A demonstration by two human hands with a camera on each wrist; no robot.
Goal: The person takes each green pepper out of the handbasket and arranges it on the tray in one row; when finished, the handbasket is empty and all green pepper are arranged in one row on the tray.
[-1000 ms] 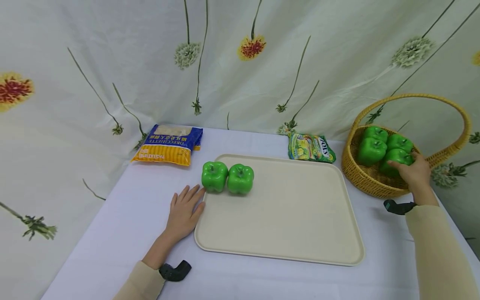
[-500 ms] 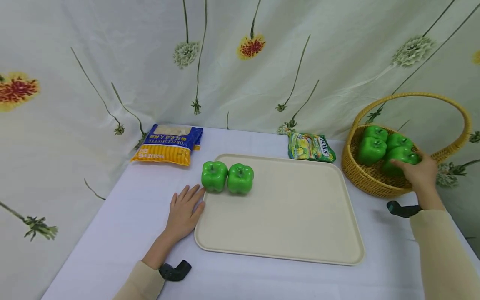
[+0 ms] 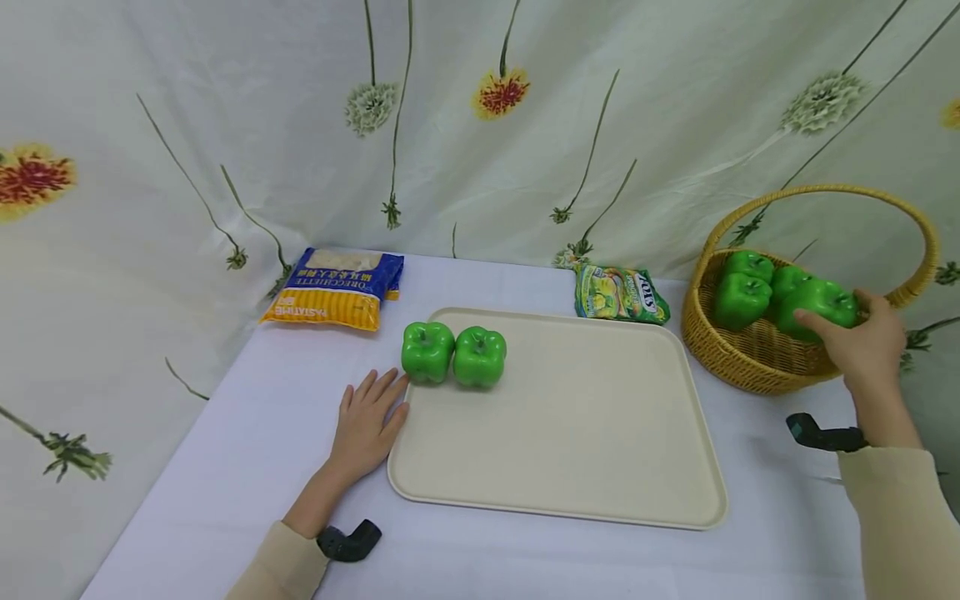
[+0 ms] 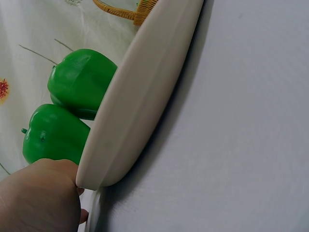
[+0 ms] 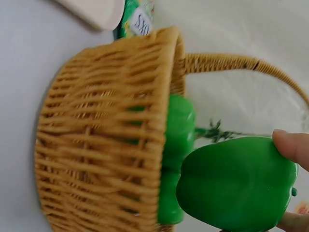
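Note:
My right hand (image 3: 866, 342) grips a green bell pepper (image 5: 239, 183) between thumb and fingers, raised over the rim of the wicker basket (image 3: 738, 367). Inside the basket sit several more green peppers (image 3: 741, 300), partly covered by the raised one in the head view. On the left, my left hand (image 3: 367, 423) lies with fingers spread at the left edge of the beige tray (image 3: 577, 433). Its fingertips are right beside the nearer of two green peppers (image 3: 428, 352) standing at the tray's back left corner.
A blue and yellow pasta bag (image 3: 333, 287) lies behind the tray at the left. Behind its back right side is a small green packet (image 3: 621, 294). The basket's tall handle (image 3: 825, 193) arches over its opening, and a flowered cloth (image 3: 450, 167) hangs at the back.
My right hand has lifted the pepper up from inside the basket and moved slightly right with it. My left hand and the peppers on the tray have stayed put.

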